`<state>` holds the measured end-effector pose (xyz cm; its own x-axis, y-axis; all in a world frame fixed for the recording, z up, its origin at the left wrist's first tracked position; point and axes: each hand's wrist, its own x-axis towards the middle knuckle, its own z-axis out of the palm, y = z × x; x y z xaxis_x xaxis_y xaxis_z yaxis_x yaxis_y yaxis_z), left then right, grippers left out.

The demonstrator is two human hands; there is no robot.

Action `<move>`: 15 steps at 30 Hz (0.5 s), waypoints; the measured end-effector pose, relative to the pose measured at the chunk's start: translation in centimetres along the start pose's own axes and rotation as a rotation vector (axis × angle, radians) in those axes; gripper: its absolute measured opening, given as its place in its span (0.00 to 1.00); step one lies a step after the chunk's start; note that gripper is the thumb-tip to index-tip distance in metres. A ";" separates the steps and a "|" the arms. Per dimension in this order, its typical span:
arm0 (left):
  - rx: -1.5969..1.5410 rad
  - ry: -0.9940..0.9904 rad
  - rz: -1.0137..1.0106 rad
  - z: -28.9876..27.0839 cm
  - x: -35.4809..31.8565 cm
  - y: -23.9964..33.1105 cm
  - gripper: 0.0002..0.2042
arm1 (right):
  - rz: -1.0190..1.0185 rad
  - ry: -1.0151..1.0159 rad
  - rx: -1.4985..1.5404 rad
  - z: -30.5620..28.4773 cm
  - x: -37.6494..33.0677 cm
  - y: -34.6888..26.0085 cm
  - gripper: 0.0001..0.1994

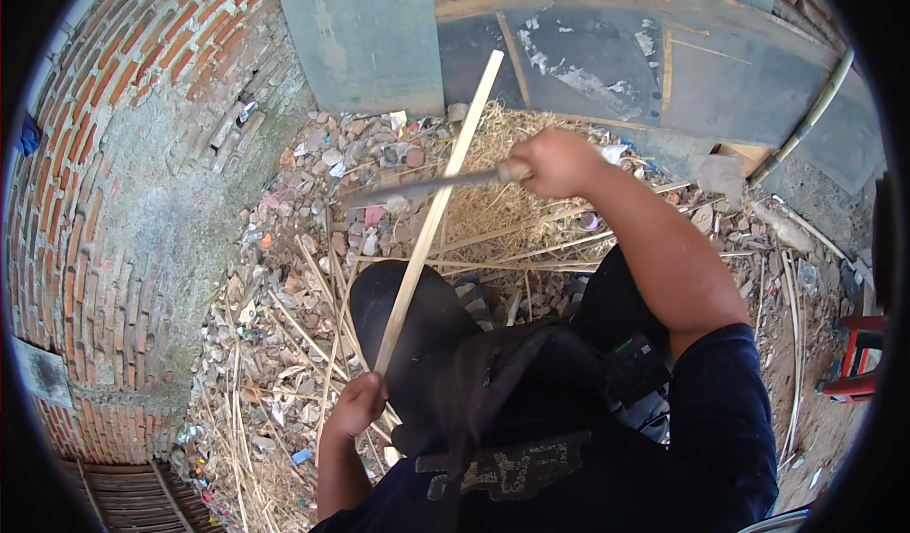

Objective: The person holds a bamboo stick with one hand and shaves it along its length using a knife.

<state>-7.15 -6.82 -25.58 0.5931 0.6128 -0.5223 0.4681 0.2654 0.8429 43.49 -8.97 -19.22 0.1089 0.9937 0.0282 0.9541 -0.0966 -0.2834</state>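
Note:
A long pale strip of split bamboo or wood (414, 266) slants up and away from my lap, across my left thigh. My left hand (358, 405) is closed round its near end. In my right hand (559, 163) is the wooden handle of a long-bladed knife (417, 190), held out ahead of me. Its blade points left, smeared by motion, and crosses the strip in the upper half. Whether the edge touches the strip, I cannot tell.
Rubble and litter (327, 168) cover the ground, with a heap of shavings (507, 206) ahead. Several thin strips (303, 339) lie around my legs. A brick wall (133, 211) rises on the left, grey panels (370, 40) at the back. Something red (858, 358) stands at the right.

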 end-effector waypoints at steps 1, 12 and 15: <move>0.026 0.008 -0.019 0.1 -0.2 0.2 0.22 | -0.047 -0.031 -0.055 0.1 0.0 -0.8 0.07; 0.060 0.047 -0.008 0.2 -0.4 -0.3 0.24 | -0.079 0.040 -0.068 1.1 0.1 -0.9 0.11; 0.052 0.039 -0.021 0.1 -0.4 -0.5 0.23 | -0.079 0.076 -0.092 0.8 -0.2 -1.6 0.10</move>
<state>-7.59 -7.26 -25.82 0.5572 0.6363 -0.5336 0.5145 0.2398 0.8232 41.72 -8.97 -19.55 0.0503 0.9914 0.1208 0.9817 -0.0268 -0.1887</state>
